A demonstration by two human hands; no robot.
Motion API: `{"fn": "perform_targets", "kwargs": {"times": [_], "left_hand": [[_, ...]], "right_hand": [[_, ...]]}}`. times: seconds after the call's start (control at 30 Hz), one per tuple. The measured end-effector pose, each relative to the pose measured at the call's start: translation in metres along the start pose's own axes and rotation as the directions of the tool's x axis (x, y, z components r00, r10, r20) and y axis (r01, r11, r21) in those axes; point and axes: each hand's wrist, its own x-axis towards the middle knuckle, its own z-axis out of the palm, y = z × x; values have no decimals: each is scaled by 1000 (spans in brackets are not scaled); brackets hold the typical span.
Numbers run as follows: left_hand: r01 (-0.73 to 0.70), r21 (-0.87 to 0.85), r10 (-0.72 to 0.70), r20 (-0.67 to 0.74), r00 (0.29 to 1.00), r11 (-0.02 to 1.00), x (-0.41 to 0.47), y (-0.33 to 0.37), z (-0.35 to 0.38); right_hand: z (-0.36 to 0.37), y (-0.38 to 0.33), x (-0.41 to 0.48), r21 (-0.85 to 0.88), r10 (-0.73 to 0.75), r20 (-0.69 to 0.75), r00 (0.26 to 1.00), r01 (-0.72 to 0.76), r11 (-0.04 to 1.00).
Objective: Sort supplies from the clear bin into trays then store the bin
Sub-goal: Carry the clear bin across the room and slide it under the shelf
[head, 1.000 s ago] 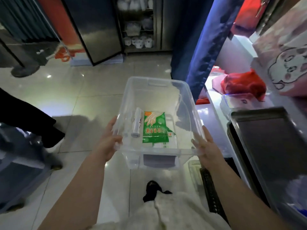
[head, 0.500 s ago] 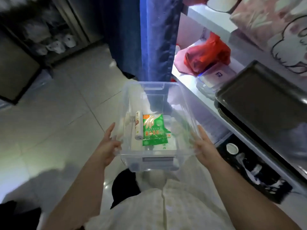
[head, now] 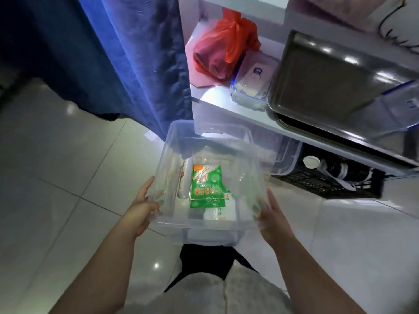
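Carried: clear bin point(head: 217, 126), green packet point(head: 207, 186) and white roll point(head: 184, 182) inside. Left hand point(head: 140, 207) and right hand point(head: 274, 214), each grip holding bin sides. Metal tray point(head: 328, 82) at 2 o'clock.

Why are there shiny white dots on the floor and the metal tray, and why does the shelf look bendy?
In the head view the dots are glare, light bouncing off the glossy floor tiles and the metal tray; the head camera's wide-angle lens bows the shelf edge; also in the head view, the clear bin walls look hazy, and the blue curtain side is dim.
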Motion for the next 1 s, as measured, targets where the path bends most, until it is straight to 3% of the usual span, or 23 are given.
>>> {"fn": "perform_targets", "kwargs": {"times": [0.13, 0.3, 0.43, 0.6, 0.83, 1.0], "left_hand": [[14, 76, -15, 9, 1000, 997, 35, 24, 14], [25, 91, -30, 52, 998, 996, 78, 49, 17], [19, 130, -31, 87, 996, 991, 123, 75, 22], [8, 218, -54, 208, 977, 976, 188, 98, 24], [-62, 429, -48, 241, 969, 901, 257, 98, 27], [-101, 409, 6, 226, 974, 907, 290, 93, 39]], "right_hand": [[1, 6, 24, 223, 107, -99, 989, -82, 971], [17, -12, 62, 320, 83, -149, 985, -31, 947], [33, -20, 95, 296, 86, -229, 970, -15, 955], [52, -2, 140, 353, 161, -391, 906, -14, 936], [66, 45, 197, 439, 202, -513, 834, 53, 897], [69, 65, 229, 389, 225, -665, 712, 73, 919]]}}
